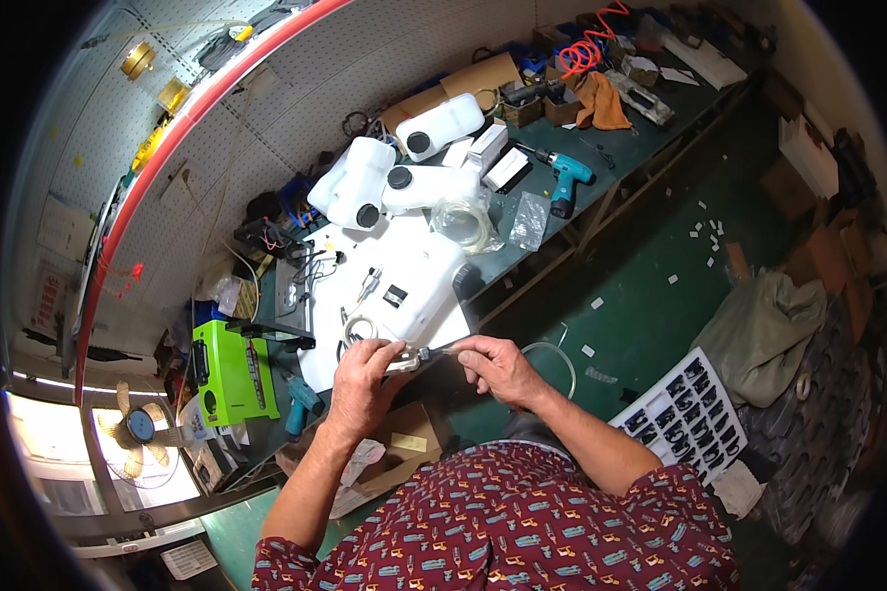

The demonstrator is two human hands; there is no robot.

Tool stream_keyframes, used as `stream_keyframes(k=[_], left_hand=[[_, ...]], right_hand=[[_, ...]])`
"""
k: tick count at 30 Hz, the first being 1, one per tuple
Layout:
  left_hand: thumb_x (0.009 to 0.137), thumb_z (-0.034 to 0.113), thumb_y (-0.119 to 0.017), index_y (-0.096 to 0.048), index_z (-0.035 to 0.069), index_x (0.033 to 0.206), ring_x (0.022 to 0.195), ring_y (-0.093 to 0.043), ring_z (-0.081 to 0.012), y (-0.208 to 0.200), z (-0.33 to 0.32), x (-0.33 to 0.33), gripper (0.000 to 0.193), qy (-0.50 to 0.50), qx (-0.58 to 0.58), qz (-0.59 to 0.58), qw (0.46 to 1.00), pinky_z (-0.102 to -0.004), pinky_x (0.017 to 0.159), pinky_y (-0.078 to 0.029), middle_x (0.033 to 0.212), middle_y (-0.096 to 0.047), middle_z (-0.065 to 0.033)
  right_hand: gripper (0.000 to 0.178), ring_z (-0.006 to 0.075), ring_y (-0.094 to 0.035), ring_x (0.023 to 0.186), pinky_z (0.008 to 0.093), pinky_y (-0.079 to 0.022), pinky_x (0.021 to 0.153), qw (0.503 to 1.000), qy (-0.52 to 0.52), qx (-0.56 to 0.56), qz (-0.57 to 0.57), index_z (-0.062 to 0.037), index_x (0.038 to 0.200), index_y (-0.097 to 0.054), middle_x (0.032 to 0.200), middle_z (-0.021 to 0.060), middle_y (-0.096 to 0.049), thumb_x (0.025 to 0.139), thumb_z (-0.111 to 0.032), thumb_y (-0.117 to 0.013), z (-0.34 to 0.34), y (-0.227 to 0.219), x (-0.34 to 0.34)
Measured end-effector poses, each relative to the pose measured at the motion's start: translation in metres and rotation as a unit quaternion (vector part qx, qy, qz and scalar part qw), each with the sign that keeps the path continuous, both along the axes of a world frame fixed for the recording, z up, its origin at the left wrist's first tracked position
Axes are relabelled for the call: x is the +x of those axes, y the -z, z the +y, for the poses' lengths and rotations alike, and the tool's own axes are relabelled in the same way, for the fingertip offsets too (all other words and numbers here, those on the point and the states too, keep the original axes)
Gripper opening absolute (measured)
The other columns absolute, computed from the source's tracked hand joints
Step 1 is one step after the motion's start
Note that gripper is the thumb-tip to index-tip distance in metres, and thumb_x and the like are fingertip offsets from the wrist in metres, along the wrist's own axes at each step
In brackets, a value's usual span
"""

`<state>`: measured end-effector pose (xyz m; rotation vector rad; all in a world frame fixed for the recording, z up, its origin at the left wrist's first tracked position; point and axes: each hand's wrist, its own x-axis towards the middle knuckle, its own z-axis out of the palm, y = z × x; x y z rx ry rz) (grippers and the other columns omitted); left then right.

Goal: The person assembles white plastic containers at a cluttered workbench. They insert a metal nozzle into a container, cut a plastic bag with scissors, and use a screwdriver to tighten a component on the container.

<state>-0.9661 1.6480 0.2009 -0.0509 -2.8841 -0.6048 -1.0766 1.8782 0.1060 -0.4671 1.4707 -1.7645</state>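
Note:
My left hand [361, 382] is closed around a small pale part with a grey metal fitting [422, 355] that points toward my right hand. My right hand [501, 370] pinches the end of a thin clear tube [442, 353] right at that fitting; whether the tube is seated in it is too small to tell. A loop of clear tubing [566, 362] hangs beyond my right hand. Just past my hands, a white plastic tank [424, 281] with a black cap lies on a white sheet [327, 295]. A coil of pale tubing [361, 330] rests beside my left hand.
More white tanks [370, 169], bagged clear tubing [463, 225] and a teal cordless drill [568, 179] occupy the bench. At left are a green machine [235, 374] and another drill [302, 404]. A white tray of black parts [685, 414] sits at my right.

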Motion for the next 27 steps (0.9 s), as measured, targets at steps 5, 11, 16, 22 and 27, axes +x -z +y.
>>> stream_keyframes(k=[5,11,16,22,27], left_hand=[[0.074,0.005,-0.086,-0.072,0.006,0.123,0.103,-0.067,-0.0343,-0.002,0.004,-0.006,0.051,0.003,-0.008,-0.007,1.0,-0.0444,0.089,-0.054,0.112,-0.069,-0.0134],[0.074,0.005,-0.086,-0.072,0.006,0.124,0.104,-0.066,-0.0343,-0.002,0.008,-0.012,0.052,0.006,-0.012,-0.012,1.0,-0.0444,0.09,-0.054,0.112,-0.069,-0.0135],[0.075,0.006,-0.086,-0.072,0.005,0.124,0.104,-0.066,-0.0343,-0.003,0.012,-0.016,0.051,-0.002,-0.01,-0.026,1.0,-0.0444,0.091,-0.054,0.113,-0.069,-0.0137],[0.075,0.006,-0.086,-0.071,0.005,0.124,0.104,-0.066,-0.0343,-0.003,0.015,-0.022,0.052,-0.005,-0.02,-0.025,0.999,-0.0446,0.091,-0.054,0.113,-0.069,-0.0136],[0.074,0.005,-0.086,-0.071,0.006,0.125,0.104,-0.066,-0.0347,-0.006,0.015,-0.029,0.053,-0.006,-0.024,-0.03,0.999,-0.0446,0.09,-0.054,0.113,-0.069,-0.0132]], right_hand=[[0.029,0.0069,-0.058,0.062,0.0223,-0.05,0.056,1.0,0.003,0.002,0.009,-0.0012,0.127,-0.071,0.077,0.0006,-0.064,0.108,-0.022,-0.061,0.006,-0.003,-0.005],[0.03,0.0072,-0.058,0.061,0.0224,-0.05,0.055,1.0,-0.003,0.005,0.014,-0.0007,0.126,-0.071,0.077,0.0009,-0.064,0.108,-0.022,-0.061,0.012,-0.003,-0.012],[0.03,0.0072,-0.057,0.061,0.0226,-0.049,0.055,1.0,-0.001,-0.001,0.01,-0.0001,0.126,-0.071,0.077,0.0009,-0.064,0.108,-0.022,-0.061,0.014,0.0,-0.018],[0.031,0.0068,-0.057,0.061,0.0225,-0.049,0.055,1.0,-0.011,-0.002,0.011,0.0005,0.126,-0.071,0.076,0.0006,-0.064,0.108,-0.022,-0.061,0.014,0.002,-0.027],[0.031,0.0052,-0.059,0.063,0.0203,-0.052,0.056,0.999,-0.028,-0.018,-0.008,-0.0011,0.127,-0.071,0.079,-0.0003,-0.064,0.109,-0.024,-0.062,0.015,0.005,-0.036]])
